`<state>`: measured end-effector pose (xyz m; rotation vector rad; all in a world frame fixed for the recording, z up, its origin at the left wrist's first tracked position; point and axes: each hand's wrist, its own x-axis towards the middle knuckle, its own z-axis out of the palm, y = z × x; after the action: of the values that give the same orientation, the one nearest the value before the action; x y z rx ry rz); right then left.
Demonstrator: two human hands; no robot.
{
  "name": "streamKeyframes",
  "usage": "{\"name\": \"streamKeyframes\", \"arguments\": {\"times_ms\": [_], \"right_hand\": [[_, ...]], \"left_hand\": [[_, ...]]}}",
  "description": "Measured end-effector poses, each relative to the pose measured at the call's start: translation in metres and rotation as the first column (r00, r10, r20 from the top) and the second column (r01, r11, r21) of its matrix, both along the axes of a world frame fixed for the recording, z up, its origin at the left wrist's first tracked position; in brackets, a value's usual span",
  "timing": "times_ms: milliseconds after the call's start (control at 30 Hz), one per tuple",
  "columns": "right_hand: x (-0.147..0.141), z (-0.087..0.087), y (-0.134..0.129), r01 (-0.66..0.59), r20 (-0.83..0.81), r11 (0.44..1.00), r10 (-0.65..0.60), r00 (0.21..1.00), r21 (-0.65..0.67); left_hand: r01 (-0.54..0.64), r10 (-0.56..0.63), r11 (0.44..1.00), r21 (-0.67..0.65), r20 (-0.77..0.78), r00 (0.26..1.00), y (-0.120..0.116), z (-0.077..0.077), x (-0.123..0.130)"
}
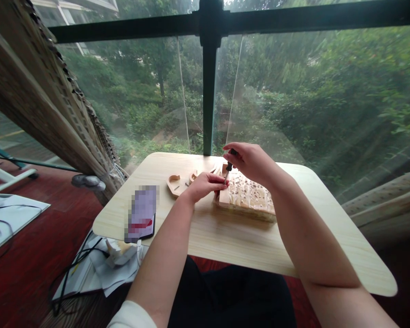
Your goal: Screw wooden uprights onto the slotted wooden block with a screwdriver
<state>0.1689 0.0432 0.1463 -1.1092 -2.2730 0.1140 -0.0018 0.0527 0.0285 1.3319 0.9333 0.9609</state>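
My right hand grips the dark handle of a screwdriver, its shaft tilted and pointing down to a small wooden piece. My left hand is closed in a pinch at the screwdriver's lower end; what sits between its fingertips is too small to make out. The pale wooden piece rests against the left end of a block with a speckled, pitted top and what looks like clear wrap. Left of my left hand lies a curved wooden part with small metal pieces by it.
The light wooden table has rounded corners. A phone, its screen blurred, lies at the left. Below that edge are papers and black cables. A window with a dark frame rises behind, a curtain at the left.
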Motion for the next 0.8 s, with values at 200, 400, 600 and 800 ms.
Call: {"name": "streamKeyframes", "arguments": {"times_ms": [200, 400, 600, 800], "right_hand": [[0.003, -0.002, 0.004, -0.006, -0.013, 0.998, 0.006, 1.000, -0.062], [0.007, -0.004, 0.009, 0.077, -0.025, 0.997, -0.077, 0.997, 0.015], [0.007, 0.001, 0.000, 0.011, 0.043, 0.997, -0.015, 0.999, 0.081], [0.004, -0.003, 0.003, 0.040, -0.045, 0.997, -0.037, 0.998, 0.073]], "left_hand": [[-0.003, 0.005, 1.000, -0.029, 0.056, 0.998, -0.002, 0.003, 0.001], [-0.005, 0.006, 0.999, -0.039, 0.032, 0.999, -0.005, 0.009, 0.001], [-0.023, 0.023, 0.999, -0.024, 0.006, 1.000, -0.006, 0.008, 0.001], [-0.024, 0.024, 1.000, 0.004, -0.019, 1.000, -0.005, 0.006, 0.001]]}}
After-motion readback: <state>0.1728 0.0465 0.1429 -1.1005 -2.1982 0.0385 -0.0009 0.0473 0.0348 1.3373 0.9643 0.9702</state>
